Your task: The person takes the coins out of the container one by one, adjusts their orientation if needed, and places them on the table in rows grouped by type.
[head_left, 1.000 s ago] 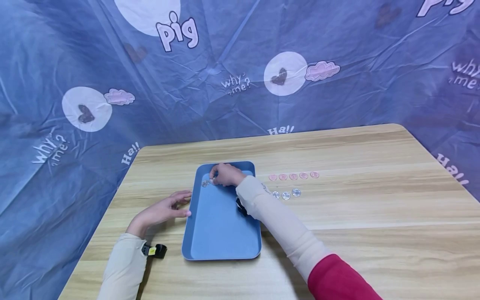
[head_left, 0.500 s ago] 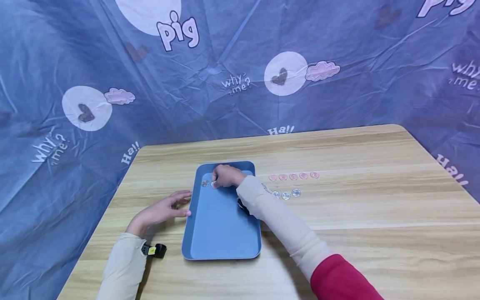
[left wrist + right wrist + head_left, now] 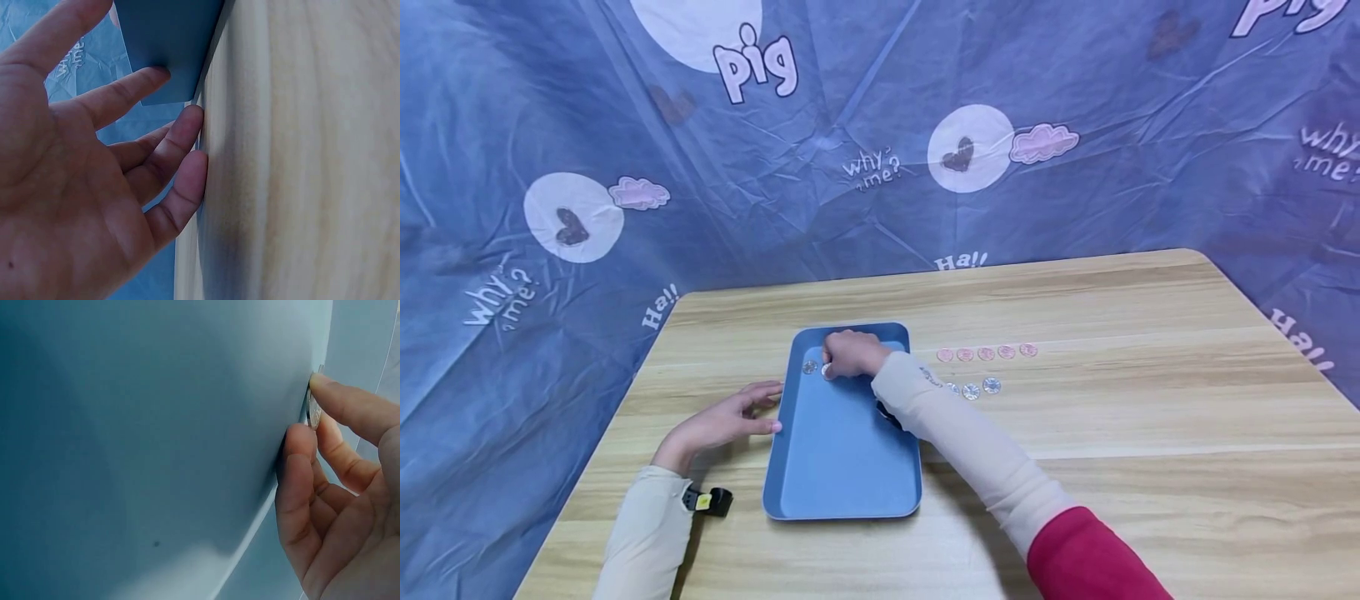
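Note:
Inside the blue tray (image 3: 842, 467), near its far end, my right hand (image 3: 852, 353) pinches a silver coin (image 3: 314, 411) between thumb and fingers, low at the tray floor. In the head view only a sliver of this coin shows beside the thumb. Another silver coin (image 3: 809, 367) lies flat just left of it. My left hand (image 3: 722, 419) rests at the tray's left side, fingers loosely spread and holding nothing. In the left wrist view, one fingertip (image 3: 159, 76) touches the tray's outer wall, and the lower fingers lie on the table.
Right of the tray, a row of several pink coins (image 3: 986, 353) lies on the wooden table (image 3: 1135, 400). Nearer sit silver coins (image 3: 972, 391), partly covered by the right sleeve (image 3: 955, 433). A printed blue cloth (image 3: 820, 208) hangs behind the table.
My right hand has shifted slightly right and toward me inside the tray, the coin at its thumb moving a little away from the other silver coin. The left hand has stayed put.

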`<state>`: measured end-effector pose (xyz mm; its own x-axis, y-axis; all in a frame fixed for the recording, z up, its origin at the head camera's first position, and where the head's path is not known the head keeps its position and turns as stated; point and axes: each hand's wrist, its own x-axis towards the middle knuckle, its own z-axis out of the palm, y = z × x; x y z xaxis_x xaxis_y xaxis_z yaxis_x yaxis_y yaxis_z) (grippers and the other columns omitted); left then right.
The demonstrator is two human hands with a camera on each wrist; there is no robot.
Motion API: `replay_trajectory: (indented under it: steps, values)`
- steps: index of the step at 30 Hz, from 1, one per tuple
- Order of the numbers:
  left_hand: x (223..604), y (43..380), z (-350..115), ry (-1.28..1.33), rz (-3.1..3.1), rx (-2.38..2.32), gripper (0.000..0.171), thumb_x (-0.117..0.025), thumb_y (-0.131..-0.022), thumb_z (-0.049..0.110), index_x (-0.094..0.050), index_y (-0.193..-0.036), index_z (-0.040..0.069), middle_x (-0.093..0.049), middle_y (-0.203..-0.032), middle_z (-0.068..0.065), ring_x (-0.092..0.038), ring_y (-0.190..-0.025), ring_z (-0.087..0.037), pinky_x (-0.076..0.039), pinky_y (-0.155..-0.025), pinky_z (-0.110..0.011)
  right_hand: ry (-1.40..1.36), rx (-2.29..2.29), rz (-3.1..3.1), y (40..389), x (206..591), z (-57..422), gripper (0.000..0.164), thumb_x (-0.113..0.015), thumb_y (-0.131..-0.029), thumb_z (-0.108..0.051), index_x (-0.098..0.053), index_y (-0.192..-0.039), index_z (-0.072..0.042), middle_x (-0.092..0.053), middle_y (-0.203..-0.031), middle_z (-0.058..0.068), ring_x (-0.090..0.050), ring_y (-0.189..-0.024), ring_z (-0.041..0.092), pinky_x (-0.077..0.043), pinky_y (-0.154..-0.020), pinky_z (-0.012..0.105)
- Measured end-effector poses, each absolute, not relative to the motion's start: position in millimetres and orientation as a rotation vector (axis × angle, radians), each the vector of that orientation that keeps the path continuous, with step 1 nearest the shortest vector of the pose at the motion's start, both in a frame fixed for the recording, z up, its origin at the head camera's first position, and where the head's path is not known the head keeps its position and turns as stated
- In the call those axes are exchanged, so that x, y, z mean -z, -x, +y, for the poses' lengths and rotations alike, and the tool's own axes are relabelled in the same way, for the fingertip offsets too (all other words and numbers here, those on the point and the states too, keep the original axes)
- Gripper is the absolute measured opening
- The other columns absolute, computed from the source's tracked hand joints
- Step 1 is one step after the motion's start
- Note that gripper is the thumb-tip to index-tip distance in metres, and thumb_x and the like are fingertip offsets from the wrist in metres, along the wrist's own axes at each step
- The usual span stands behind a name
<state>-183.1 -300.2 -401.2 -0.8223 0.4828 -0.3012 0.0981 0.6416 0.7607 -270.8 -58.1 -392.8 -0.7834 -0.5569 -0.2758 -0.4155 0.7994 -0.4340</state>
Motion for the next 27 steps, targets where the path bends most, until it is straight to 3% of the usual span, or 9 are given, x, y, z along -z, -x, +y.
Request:
replay_trajectory:
  steps: [7, 11, 17, 24, 27]
  values:
    - [399.9, 182.7, -300.4, -0.447, 2.371, -1.053, 0.073, -0.066, -0.091, 0.033, -0.033, -0.15, 0.005, -0.029, -0.153, -0.024, -0.032, -0.138, -0.045, -0.029, -0.111, -0.061, 0.739, 0.58, 2.567, 269.1, 393.9, -55.2, 0.009, -0.063, -0.093, -0.022, -0.055, -0.091, -0.019, -0.059, -0.082, -0.002, -0.059, -0.059, 0.009, -0.043, -0.059, 0.027]
    - [399.4, 182.4, -300.1, -0.45, 2.368, -1.056, 0.073, -0.066, -0.091, 0.033, -0.033, -0.15, 0.005, -0.028, -0.153, -0.024, -0.032, -0.138, -0.046, -0.029, -0.111, -0.061, 0.724, 0.674, 2.523, 268.0, 394.5, -54.9, 0.008, -0.063, -0.093, -0.017, -0.058, -0.099, -0.016, -0.062, -0.076, -0.001, -0.062, -0.057, 0.01, -0.046, -0.058, 0.026]
    - [399.9, 182.5, -299.9, -0.449, 2.367, -1.06, 0.072, -0.066, -0.091, 0.032, -0.033, -0.149, 0.004, -0.027, -0.154, -0.024, -0.031, -0.138, -0.046, -0.029, -0.111, -0.061, 0.71, 0.812, 2.451, 265.5, 391.4, -54.9, 0.007, -0.063, -0.092, -0.013, -0.059, -0.098, -0.014, -0.064, -0.068, 0.0, -0.063, -0.057, 0.011, -0.048, -0.055, 0.025]
    - [400.6, 183.1, -300.6, -0.454, 2.358, -1.071, 0.072, -0.066, -0.091, 0.032, -0.033, -0.15, 0.005, -0.025, -0.155, -0.025, -0.03, -0.139, -0.047, -0.028, -0.111, -0.062, 0.714, 1.101, 2.272, 263.3, 380.4, -51.8, 0.012, -0.059, -0.09, -0.002, -0.058, -0.1, -0.008, -0.067, -0.073, 0.006, -0.062, -0.057, 0.014, -0.046, -0.051, 0.024]
    - [400.5, 183.0, -300.7, -0.455, 2.364, -1.064, 0.072, -0.066, -0.091, 0.032, -0.034, -0.149, 0.005, -0.025, -0.155, -0.025, -0.03, -0.139, -0.047, -0.028, -0.111, -0.062, 0.687, 1.194, 2.198, 262.2, 373.3, -48.3, 0.012, -0.059, -0.091, -0.004, -0.057, -0.102, -0.009, -0.069, -0.079, 0.011, -0.065, -0.063, 0.021, -0.045, -0.052, 0.027]
